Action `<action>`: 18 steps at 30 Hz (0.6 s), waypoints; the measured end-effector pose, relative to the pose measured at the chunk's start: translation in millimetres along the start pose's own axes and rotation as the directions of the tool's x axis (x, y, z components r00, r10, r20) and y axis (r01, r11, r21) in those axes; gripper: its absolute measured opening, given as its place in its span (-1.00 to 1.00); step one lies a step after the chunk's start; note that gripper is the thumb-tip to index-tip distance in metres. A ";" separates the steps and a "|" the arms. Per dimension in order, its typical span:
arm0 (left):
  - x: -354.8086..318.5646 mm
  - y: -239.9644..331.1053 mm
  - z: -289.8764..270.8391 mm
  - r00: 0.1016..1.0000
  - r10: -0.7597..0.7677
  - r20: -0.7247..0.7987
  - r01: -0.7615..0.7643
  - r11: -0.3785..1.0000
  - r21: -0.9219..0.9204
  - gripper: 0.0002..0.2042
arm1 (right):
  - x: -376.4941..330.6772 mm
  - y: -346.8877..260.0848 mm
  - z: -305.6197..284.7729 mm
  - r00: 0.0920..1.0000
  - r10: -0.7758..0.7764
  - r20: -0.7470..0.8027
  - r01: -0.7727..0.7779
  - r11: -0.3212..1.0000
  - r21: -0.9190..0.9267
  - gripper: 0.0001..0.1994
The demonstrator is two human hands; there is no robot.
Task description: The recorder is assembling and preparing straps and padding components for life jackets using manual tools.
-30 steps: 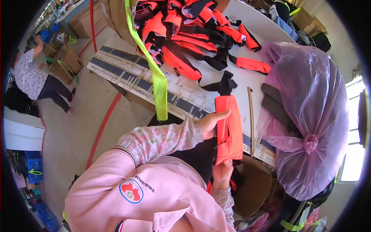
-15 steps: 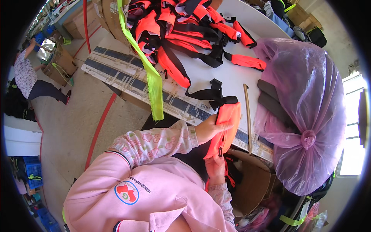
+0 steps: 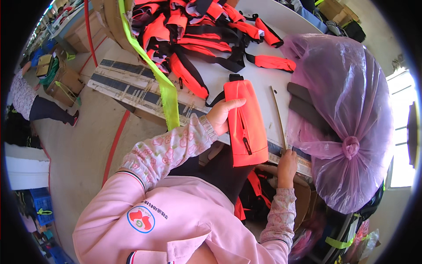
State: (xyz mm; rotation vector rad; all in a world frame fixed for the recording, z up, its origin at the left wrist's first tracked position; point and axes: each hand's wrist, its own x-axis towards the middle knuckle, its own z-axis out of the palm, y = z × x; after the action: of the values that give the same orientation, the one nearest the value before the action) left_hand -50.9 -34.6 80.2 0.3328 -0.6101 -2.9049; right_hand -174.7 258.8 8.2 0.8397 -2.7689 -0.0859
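Observation:
My left hand (image 3: pixel 223 115) grips an orange zippered pouch (image 3: pixel 247 132) by its left edge. The pouch lies lengthwise over the near edge of the white table (image 3: pixel 263 79), with a black strap at its far end. My right hand (image 3: pixel 286 163) is at the table's edge just right of the pouch. Its fingertips are at the near end of a thin wooden stick (image 3: pixel 277 112); I cannot tell whether they hold it. Both sleeves are pink with a floral print.
A pile of orange and black pieces (image 3: pixel 198 31) covers the far table. A tied purple plastic bag (image 3: pixel 351 110) bulges at the right, with dark flat pads (image 3: pixel 305 105) beside it. A yellow-green strap (image 3: pixel 165 88) hangs at left. Another person (image 3: pixel 26 99) bends by cardboard boxes (image 3: pixel 61 83).
The pouch went from held upright in both hands to lying flat over the table edge. My right hand let go of it and moved right to the stick's end.

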 end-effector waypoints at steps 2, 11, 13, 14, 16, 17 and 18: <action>5.7 6.1 -2.9 0.999 0.031 -0.016 -0.032 0.999 -0.017 -0.71 | -1.1 1.6 -0.1 0.999 0.028 0.017 -0.029 0.996 0.085 -0.90; 44.4 48.3 -24.9 0.962 0.260 -0.079 -0.267 0.959 -0.093 -0.76 | -89.9 4.1 -57.2 0.954 0.215 0.211 -0.300 0.625 0.720 -0.81; 48.5 49.6 -26.1 0.956 0.277 -0.095 -0.286 0.953 -0.097 -0.76 | -112.1 4.9 -60.3 0.939 0.209 0.272 -0.343 0.545 0.765 -0.84; 50.5 48.9 -25.7 0.953 0.287 -0.096 -0.297 0.949 -0.103 -0.77 | -123.0 7.4 -57.7 0.945 0.184 0.270 -0.327 0.532 0.781 -0.84; 52.9 47.5 -25.7 0.950 0.296 -0.098 -0.306 0.946 -0.111 -0.77 | -142.8 12.0 -51.1 0.944 0.144 0.299 -0.329 0.506 0.797 -0.83; 53.4 47.0 -26.2 0.952 0.291 -0.094 -0.300 0.946 -0.118 -0.77 | -149.8 13.3 -49.2 0.936 0.128 0.329 -0.348 0.494 0.797 -0.82; 53.6 47.1 -27.1 0.954 0.287 -0.090 -0.296 0.947 -0.127 -0.78 | -154.4 13.8 -46.6 0.938 0.094 0.335 -0.338 0.472 0.814 -0.79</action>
State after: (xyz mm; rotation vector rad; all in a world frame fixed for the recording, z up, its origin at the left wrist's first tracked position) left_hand -90.9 -97.9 65.6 0.2973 -0.4038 -2.6208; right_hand -46.3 356.4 21.6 0.6330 -3.0406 1.4921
